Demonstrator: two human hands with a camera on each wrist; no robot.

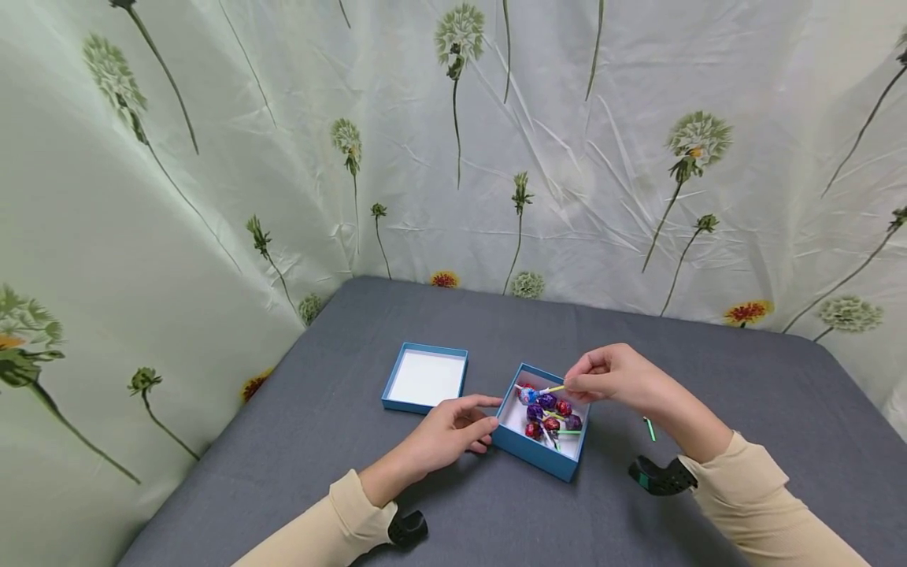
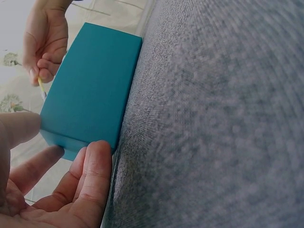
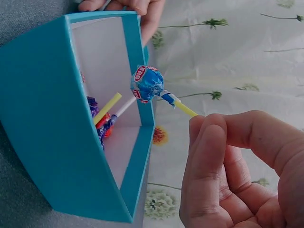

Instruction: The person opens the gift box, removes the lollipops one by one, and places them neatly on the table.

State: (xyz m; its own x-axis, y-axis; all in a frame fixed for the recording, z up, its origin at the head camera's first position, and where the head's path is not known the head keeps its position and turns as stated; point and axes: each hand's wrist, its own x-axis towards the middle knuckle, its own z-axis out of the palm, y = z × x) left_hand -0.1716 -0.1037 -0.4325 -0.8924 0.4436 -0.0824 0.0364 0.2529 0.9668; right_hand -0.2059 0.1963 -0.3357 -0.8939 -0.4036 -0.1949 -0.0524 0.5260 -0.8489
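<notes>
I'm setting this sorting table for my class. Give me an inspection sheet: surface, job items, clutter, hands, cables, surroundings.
Surface: grey table, cloth-like texture.
Job items: blue box open, with red and purple lollipops inside; lid left of it, white inside up; blue lollipop held over the box.
Clutter: green stick right of the box; cannot tell whether it bears a lollipop.
Hands: left hand touches the box's left side with its fingers; right hand pinches the blue lollipop's yellow stick.
Cables: nothing seen.
Surroundings: flower-printed cloth behind and to the left.
</notes>
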